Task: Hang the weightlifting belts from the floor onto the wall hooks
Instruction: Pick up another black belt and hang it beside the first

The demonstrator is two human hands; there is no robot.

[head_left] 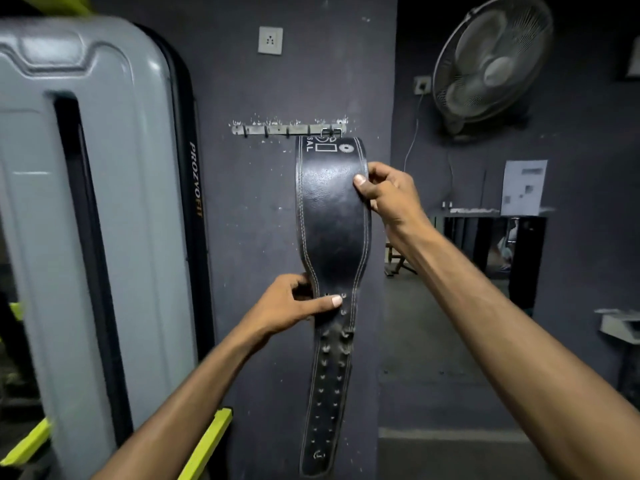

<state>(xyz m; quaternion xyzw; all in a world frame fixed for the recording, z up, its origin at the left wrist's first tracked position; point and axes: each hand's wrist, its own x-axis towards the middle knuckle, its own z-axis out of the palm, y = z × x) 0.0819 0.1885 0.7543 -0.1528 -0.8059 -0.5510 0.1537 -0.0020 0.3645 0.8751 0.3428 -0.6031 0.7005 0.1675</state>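
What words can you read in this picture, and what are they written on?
"PROZYOFIT": runs down the black edge of the grey gym machine.
"SAL": white letters at the top of the black weightlifting belt; the rest is cut off.
Paper sheet on the far wall: too blurred to read.

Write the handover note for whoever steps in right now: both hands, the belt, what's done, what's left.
Left hand: pinching the black belt where it narrows, thumb across the front by the upper holes.
Right hand: gripping the belt's right edge on the wide section.
Belt: hanging upright against the dark wall, its buckle at the right end of the hook rail; punched tail points down.
Done: this belt looks hooked, though the catch itself is hard to make out.
Left: check it holds, let go. The other hooks are bare; no further belts are in view.
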